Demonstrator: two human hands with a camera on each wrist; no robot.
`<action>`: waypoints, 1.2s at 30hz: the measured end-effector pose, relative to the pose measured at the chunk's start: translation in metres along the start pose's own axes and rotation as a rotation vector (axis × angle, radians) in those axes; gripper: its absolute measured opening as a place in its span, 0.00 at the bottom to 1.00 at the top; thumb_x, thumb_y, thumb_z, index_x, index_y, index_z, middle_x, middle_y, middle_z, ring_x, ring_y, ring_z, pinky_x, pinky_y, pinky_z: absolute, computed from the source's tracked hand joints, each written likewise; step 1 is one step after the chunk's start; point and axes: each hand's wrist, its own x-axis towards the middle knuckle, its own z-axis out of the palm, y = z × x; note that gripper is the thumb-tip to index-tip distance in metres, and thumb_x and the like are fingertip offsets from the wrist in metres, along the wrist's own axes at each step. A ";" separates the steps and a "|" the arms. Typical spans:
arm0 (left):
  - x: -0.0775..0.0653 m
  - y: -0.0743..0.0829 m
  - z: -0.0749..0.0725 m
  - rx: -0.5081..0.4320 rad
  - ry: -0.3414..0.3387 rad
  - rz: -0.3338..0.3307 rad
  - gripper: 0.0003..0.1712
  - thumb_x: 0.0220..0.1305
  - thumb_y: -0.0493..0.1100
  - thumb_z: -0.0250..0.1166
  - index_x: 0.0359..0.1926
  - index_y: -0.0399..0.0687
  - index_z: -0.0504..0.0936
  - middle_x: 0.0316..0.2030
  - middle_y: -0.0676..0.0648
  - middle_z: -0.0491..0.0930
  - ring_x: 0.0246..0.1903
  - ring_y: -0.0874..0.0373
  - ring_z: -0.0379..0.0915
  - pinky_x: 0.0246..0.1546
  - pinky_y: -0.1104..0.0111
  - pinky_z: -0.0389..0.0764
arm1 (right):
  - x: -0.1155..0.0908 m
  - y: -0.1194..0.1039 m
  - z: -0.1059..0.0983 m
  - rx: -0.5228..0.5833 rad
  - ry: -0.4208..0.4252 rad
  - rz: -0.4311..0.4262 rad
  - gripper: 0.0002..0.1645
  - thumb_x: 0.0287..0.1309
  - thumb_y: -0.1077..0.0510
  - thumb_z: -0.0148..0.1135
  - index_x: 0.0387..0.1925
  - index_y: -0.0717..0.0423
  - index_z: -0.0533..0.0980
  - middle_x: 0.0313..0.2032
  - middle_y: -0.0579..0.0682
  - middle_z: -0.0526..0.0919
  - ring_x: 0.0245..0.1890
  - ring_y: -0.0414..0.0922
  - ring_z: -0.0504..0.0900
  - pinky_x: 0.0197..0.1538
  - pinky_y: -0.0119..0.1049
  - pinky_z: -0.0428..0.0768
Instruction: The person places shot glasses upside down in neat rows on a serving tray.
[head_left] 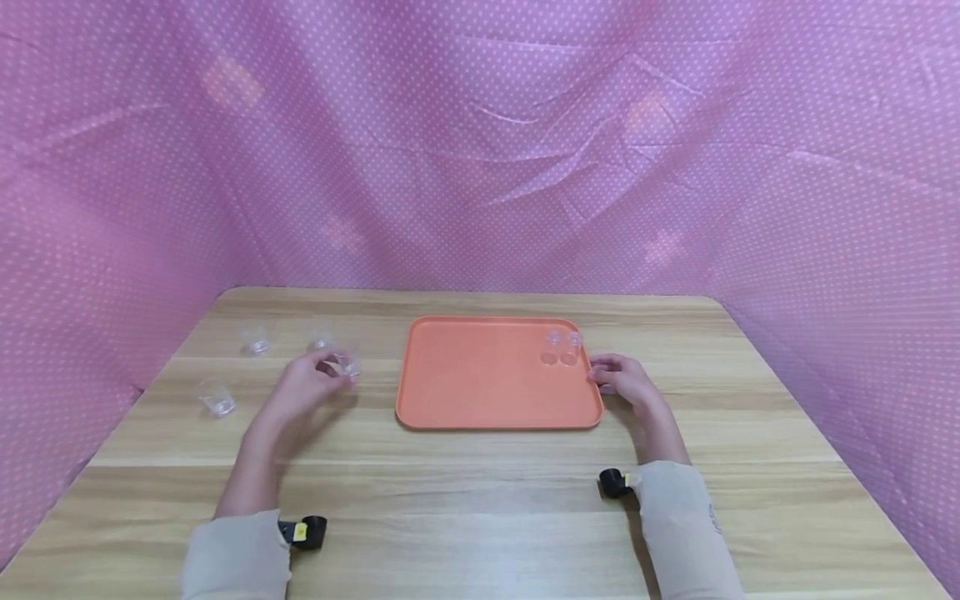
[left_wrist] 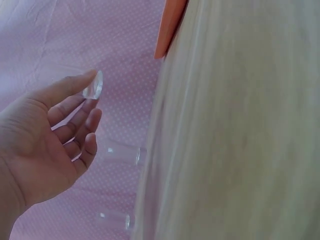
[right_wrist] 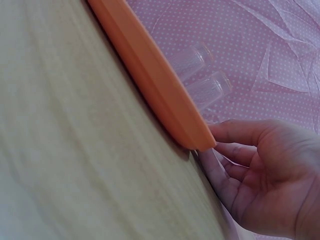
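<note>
My left hand (head_left: pixel 311 379) pinches a small clear cup (left_wrist: pixel 93 86) between thumb and fingertips, just above the table left of the tray. The orange tray (head_left: pixel 480 375) lies flat at the table's middle. At its right rim is my right hand (head_left: pixel 626 379); in the right wrist view the thumb lies on top of the rim and fingers are below it. Two clear cups (right_wrist: pixel 210 91) stand on the tray's far right part, apparently upside down. Other clear cups stand on the table to the left: one near my left hand (left_wrist: pixel 124 154), another (head_left: pixel 257 343) farther left, a third (head_left: pixel 218 400) nearer.
The wooden table (head_left: pixel 480 508) reaches to a pink dotted cloth (head_left: pixel 480 167) hanging behind and at both sides. A black wrist camera (head_left: pixel 309 532) sits at the left sleeve, another wrist camera (head_left: pixel 613 483) at the right.
</note>
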 end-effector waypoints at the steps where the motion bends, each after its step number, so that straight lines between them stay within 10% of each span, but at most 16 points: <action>1: 0.001 0.003 0.002 -0.001 0.000 0.011 0.22 0.56 0.37 0.64 0.51 0.33 0.73 0.37 0.39 0.74 0.37 0.49 0.69 0.39 0.63 0.74 | 0.000 0.000 0.000 0.001 -0.002 0.001 0.25 0.59 0.68 0.53 0.57 0.76 0.63 0.41 0.58 0.77 0.33 0.37 0.78 0.39 0.31 0.79; 36: 0.054 0.060 0.064 0.060 -0.065 0.119 0.18 0.52 0.37 0.67 0.45 0.37 0.77 0.36 0.42 0.76 0.38 0.50 0.71 0.36 0.64 0.75 | -0.001 0.000 0.000 0.003 -0.004 -0.008 0.23 0.59 0.69 0.53 0.55 0.76 0.64 0.40 0.58 0.76 0.32 0.37 0.77 0.40 0.33 0.79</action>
